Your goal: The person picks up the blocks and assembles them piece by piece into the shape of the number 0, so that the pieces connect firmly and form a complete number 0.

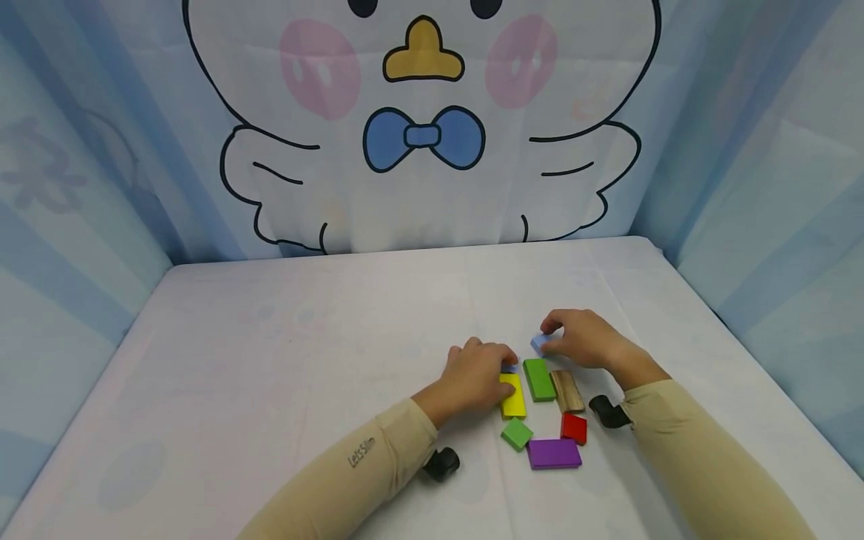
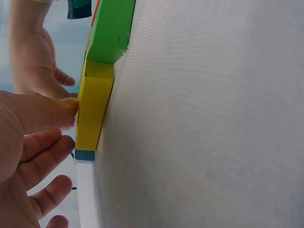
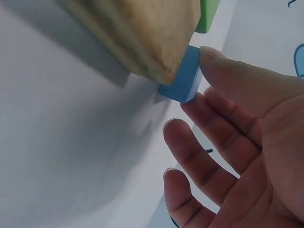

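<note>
My left hand (image 1: 475,375) is at the yellow block (image 1: 514,397), its thumb against the block's side. Its index finger reaches over a blue block (image 1: 509,368) at the yellow block's far end, mostly hidden by the fingers. In the left wrist view, the yellow block (image 2: 94,107) stands end to end with a green block (image 2: 111,33). My right hand (image 1: 586,339) pinches another blue block (image 1: 540,343) between thumb and fingers, beyond the wooden block (image 1: 568,391). That blue block (image 3: 183,78) shows beneath the thumb in the right wrist view.
A longer green block (image 1: 538,379) lies between the yellow and wooden blocks. Nearer are a small green block (image 1: 517,433), a red block (image 1: 574,428) and a purple block (image 1: 554,454). They lie on a white-covered table (image 1: 270,390), with printed curtains around its sides and back.
</note>
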Demonstrator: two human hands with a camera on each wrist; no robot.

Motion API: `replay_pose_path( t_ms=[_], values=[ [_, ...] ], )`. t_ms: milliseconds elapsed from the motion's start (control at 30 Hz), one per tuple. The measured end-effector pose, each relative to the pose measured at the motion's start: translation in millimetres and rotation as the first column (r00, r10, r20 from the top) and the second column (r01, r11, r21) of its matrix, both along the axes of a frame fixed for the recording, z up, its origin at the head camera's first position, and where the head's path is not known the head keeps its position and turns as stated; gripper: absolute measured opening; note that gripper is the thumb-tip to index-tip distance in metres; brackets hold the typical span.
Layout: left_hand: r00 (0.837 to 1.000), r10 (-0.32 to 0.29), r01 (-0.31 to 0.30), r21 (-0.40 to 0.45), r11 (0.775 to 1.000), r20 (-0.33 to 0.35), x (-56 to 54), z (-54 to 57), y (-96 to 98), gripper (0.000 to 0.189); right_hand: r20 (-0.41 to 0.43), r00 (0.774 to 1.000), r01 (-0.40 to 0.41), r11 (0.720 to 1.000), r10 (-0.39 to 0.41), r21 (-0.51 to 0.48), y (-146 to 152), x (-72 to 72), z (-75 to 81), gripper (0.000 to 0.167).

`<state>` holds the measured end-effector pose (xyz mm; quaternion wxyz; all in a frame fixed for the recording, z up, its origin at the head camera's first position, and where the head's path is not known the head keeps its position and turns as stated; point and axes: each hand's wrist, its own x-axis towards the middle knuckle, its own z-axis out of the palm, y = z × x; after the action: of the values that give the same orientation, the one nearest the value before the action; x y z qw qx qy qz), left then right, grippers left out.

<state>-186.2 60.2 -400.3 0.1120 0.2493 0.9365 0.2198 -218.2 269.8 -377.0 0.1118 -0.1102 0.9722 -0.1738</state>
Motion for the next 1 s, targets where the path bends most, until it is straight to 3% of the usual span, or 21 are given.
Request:
replay_pose_path(
  t_ms=[1000],
  values=[
    [1.0, 0.004, -0.004, -0.005, 1.0, -0.003, 2.5, 1.3, 0.9, 0.035, 0.07, 0.997, 0.012, 0.999, -0.009, -0.04, 13.8, 15.9, 0.4, 0.038]
  ],
)
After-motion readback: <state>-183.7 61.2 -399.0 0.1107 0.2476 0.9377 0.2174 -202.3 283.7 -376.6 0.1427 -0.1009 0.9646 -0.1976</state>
